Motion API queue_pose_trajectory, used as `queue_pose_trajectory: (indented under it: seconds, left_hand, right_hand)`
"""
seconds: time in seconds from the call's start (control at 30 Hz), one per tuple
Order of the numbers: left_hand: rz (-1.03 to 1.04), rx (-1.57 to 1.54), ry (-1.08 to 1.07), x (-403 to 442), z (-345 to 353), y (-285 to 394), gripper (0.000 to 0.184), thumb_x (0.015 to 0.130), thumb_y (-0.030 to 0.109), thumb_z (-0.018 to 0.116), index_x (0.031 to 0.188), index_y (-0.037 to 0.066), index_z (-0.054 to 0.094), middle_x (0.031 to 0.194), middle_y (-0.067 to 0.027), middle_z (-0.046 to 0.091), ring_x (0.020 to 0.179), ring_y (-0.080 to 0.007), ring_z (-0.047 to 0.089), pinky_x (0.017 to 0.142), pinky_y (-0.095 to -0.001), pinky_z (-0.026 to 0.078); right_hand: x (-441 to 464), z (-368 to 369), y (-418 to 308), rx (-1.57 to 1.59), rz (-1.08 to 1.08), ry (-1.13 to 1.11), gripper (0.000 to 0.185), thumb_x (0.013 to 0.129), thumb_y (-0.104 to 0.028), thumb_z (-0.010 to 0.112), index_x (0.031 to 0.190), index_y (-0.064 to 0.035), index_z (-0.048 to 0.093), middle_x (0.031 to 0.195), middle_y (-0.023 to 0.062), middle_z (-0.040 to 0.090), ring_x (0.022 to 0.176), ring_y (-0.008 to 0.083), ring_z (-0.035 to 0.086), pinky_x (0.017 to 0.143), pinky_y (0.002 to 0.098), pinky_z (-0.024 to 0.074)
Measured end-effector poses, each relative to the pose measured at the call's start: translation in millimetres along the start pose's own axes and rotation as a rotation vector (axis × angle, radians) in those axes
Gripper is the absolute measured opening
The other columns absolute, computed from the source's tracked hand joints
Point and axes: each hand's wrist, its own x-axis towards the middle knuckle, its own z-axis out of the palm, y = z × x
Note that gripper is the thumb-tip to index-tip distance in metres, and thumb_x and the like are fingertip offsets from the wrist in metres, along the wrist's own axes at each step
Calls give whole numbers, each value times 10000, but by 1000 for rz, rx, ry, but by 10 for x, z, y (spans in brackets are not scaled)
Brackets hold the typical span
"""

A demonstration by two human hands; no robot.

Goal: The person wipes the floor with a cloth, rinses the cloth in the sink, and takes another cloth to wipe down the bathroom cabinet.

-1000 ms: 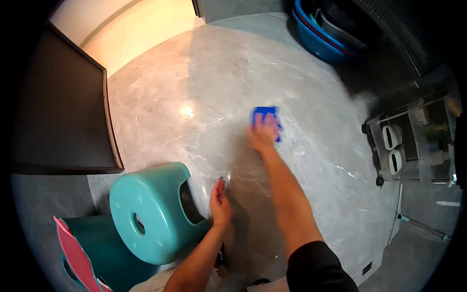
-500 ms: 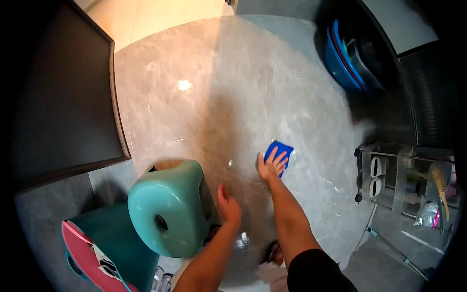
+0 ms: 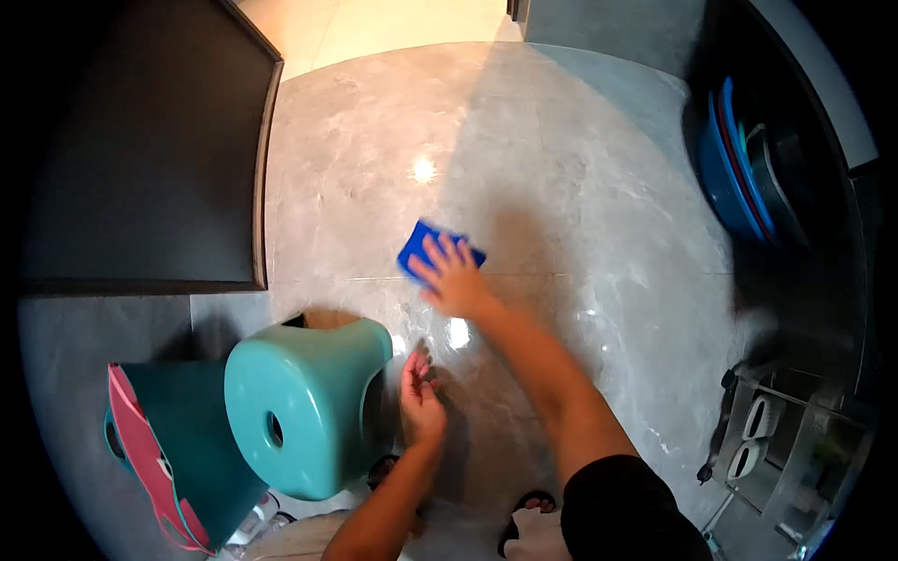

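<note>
My right hand (image 3: 456, 282) lies flat on a blue cloth (image 3: 412, 249), fingers spread, pressing it against the grey floor (image 3: 599, 215). Parts of the cloth show beyond and between the fingers, and the hand is slightly blurred. Closer to my body, my left hand (image 3: 421, 397) hangs above the floor with nothing in it, its fingers loosely bent and apart. Just left of that hand stands a teal plastic stool (image 3: 318, 402) with an oval hole in its top; the two do not appear to touch.
A teal and pink tub (image 3: 192, 449) stands beside the stool at lower left. Blue basins (image 3: 725, 178) lean together at the upper right. A clear rack (image 3: 795, 449) with white brushes is at lower right. A dark framed panel (image 3: 150, 159) borders the left.
My right hand has slid the blue cloth across the floor to the left and farther from my body. My left hand has shifted slightly left. The camera view has turned.
</note>
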Motion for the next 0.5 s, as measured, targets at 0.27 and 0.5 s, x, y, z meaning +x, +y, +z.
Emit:
queue_pose_trajectory:
  seconds: [0.27, 0.5]
  left_hand:
    - [-22, 65, 77, -321, 4, -27, 526, 904, -92, 320, 1378, 101, 442, 1342, -74, 512, 1149, -151, 488, 961, -285, 388]
    - [71, 106, 63, -343, 25, -30, 498, 914, -61, 355, 1380, 94, 445, 1280, -42, 533, 1108, -129, 502, 917, -269, 403]
  right_hand:
    - [-2079, -469, -186, 134, -226, -419, 665, 816, -450, 631, 1429, -355, 393, 1583, 55, 180, 1455, 347, 118, 1156, 542, 112]
    - [-159, -215, 99, -26, 336, -89, 588, 939, -445, 448, 1481, -263, 308, 1587, 145, 97, 1445, 408, 63, 1139, 585, 29]
